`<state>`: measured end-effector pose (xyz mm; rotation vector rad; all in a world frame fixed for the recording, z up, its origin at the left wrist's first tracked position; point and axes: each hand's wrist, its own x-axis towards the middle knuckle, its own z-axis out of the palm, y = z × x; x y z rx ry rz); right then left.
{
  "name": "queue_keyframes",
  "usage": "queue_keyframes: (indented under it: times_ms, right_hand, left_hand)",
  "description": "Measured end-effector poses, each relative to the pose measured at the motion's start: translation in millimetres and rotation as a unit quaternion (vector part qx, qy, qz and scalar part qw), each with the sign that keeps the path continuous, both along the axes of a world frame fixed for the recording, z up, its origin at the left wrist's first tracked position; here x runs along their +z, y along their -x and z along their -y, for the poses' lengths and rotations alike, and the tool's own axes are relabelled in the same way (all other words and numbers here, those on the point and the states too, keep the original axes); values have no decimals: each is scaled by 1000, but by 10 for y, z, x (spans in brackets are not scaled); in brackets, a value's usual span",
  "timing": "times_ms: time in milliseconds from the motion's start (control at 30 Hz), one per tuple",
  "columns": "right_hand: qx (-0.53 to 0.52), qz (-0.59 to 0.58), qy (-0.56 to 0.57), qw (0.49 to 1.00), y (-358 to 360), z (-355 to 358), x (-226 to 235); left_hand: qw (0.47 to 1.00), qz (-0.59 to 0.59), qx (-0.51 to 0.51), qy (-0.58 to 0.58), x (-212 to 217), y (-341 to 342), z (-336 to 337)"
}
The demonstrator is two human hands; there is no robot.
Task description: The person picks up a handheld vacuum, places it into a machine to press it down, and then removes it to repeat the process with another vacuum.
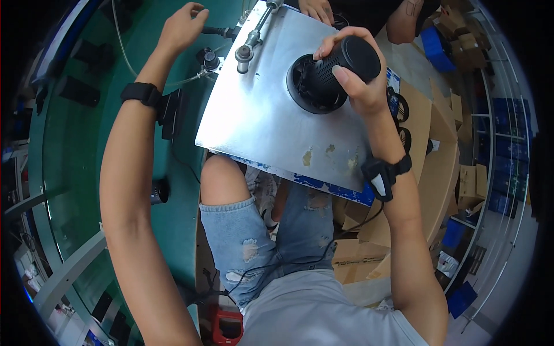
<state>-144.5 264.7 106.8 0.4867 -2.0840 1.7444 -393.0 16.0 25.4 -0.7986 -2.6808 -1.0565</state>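
Note:
My right hand (366, 86) is wrapped round a black cylindrical housing (360, 59) with a perforated side and a smooth round end. The housing leans to the right over a round black holder (319, 104) on a bare metal plate (265, 124). Its lower end is at the holder; how deep it sits there is hidden. Beyond the plate's left edge, my left hand (180, 29) is raised with its fingers curled in. Close to it is a black fitting (218, 31) beside the plate. Whether anything is inside those fingers cannot be made out.
A metal rod linkage (254, 40) crosses the plate's far left. At its far edge rests another person's hand (317, 8). A valve with a gauge-like knob (211, 60) and hoses sits left, over a green bench (173, 225). Right stands an open cardboard box (424, 167) near black rings (401, 108).

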Motion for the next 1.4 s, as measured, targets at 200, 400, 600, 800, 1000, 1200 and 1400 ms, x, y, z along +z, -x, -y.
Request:
queue_keyframes:
  times_ms: [200, 400, 600, 800, 1000, 1200, 1400]
  right_hand:
    - [98, 34, 46, 994, 65, -89, -37]
    - [77, 37, 60, 995, 41, -93, -34]
    - [81, 24, 74, 994, 66, -50, 46]
    - [198, -188, 301, 914, -439, 196, 1920]
    - [191, -62, 32, 979, -360, 1485, 1300]
    - [-45, 57, -111, 991, -848, 1163, 498]
    - [-196, 145, -69, 967, -1275, 476, -54]
  left_hand:
    - [999, 30, 11, 31, -99, -58, -100]
    - [980, 143, -10, 137, 73, -177, -45]
    - [984, 142, -91, 54, 113, -267, 159]
    - [924, 6, 8, -381, 1201, -1379, 444]
    - [955, -73, -89, -272, 1667, -2940, 638]
    - [924, -25, 213, -316, 1003, -2115, 2177]
    - [882, -1, 447, -147, 151, -1076, 3622]
